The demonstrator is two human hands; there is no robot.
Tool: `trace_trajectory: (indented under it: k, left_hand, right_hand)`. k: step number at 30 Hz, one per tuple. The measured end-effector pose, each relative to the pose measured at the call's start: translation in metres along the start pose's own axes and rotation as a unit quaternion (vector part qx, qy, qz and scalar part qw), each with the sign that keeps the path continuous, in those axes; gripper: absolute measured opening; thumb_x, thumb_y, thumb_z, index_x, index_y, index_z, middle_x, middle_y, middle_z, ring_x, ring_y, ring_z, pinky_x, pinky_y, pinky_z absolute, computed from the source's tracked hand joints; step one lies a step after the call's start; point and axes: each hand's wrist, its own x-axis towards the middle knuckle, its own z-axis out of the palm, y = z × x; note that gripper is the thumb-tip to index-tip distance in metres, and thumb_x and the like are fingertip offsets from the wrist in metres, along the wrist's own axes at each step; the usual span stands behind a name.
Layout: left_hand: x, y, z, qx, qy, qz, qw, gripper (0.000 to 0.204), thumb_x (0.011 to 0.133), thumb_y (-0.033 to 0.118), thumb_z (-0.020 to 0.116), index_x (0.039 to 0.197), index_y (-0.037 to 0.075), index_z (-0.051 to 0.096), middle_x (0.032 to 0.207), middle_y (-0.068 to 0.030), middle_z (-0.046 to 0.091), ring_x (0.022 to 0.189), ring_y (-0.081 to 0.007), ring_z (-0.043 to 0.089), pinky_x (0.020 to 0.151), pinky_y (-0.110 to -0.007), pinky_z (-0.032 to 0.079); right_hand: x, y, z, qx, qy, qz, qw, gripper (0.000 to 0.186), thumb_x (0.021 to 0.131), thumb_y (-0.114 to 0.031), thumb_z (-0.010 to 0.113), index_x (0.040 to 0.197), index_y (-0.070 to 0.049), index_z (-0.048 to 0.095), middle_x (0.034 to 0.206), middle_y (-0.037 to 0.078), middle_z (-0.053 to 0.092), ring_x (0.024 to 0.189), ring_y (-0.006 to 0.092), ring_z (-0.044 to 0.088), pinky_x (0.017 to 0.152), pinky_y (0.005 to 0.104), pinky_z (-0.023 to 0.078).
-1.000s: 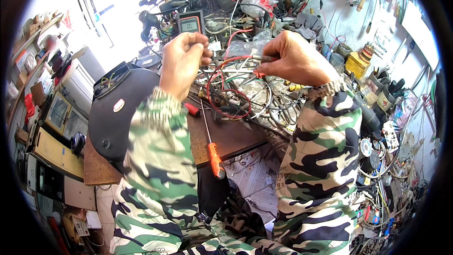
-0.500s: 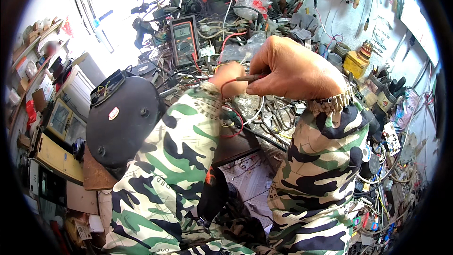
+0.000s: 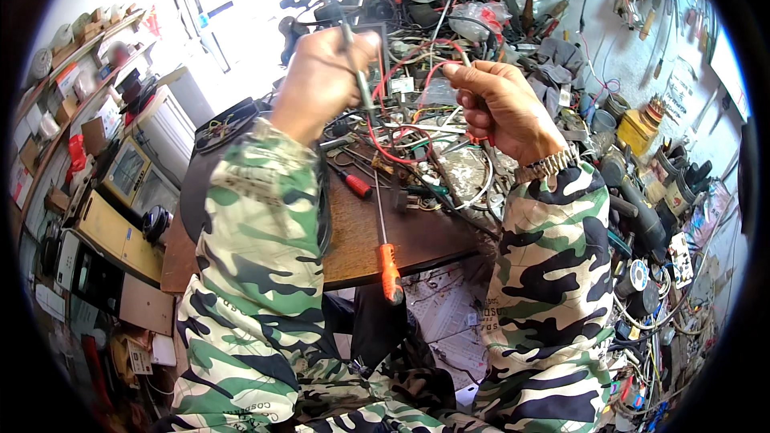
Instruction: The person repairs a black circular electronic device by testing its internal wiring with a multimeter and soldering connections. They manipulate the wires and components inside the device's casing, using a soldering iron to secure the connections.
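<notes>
My left hand [image 3: 319,84], somewhat blurred, is raised over the far left of the bench, closed on a slim dark test probe [image 3: 362,84]. A red wire [image 3: 377,138] runs from the probe's lower end and loops above the clutter. To the right, my right hand [image 3: 509,108] pinches a red lead [image 3: 437,70] between thumb and forefinger, its other fingers curled in. Below and between the hands lies an orange-handled screwdriver [image 3: 389,273], its handle reaching past the bench's near edge. A shorter red-handled screwdriver [image 3: 358,185] lies beyond it.
Tangled cables and parts cover the back of the wooden bench [image 3: 353,232]. A dark rounded casing [image 3: 196,200] sits at the left, partly behind my sleeve. Tools hang on the right wall, above a yellow container [image 3: 639,130]. Shelves [image 3: 84,56] and old appliances line the left.
My hands have moved apart, the left going up and left. The probe, earlier in my right hand, is now in my left. The multimeter is now mostly hidden, and both screwdrivers have come into sight.
</notes>
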Motion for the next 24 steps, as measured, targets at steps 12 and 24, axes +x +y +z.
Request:
trace_trajectory:
  k: [12, 24]
  left_hand:
    - [-0.037, 0.027, -0.027, 0.368, 0.130, 0.359, 0.848, 0.012, 0.100, 0.005, 0.062, 0.109, 0.001, 0.068, 0.105, -0.0186, 0.072, 0.097, -0.0345, 0.071, 0.081, -0.041, 0.055]
    - [-0.093, 0.025, -0.074, -0.030, -0.218, -0.130, 0.967, 0.039, 0.108, 0.036, 0.053, 0.101, -0.002, 0.063, 0.079, 0.0030, 0.053, 0.066, -0.0048, 0.045, 0.058, -0.021, 0.037]
  right_hand:
    - [-0.031, -0.037, 0.007, 0.110, -0.013, -0.136, 0.984, 0.026, 0.103, -0.025, 0.065, 0.115, -0.002, 0.066, 0.077, 0.002, 0.059, 0.053, 0.0080, 0.049, 0.046, 0.0239, 0.038]
    - [-0.066, -0.067, 0.024, 0.104, -0.070, -0.252, 0.960, 0.034, 0.102, -0.021, 0.059, 0.121, 0.006, 0.065, 0.081, 0.004, 0.063, 0.056, 0.0096, 0.051, 0.049, 0.0263, 0.040]
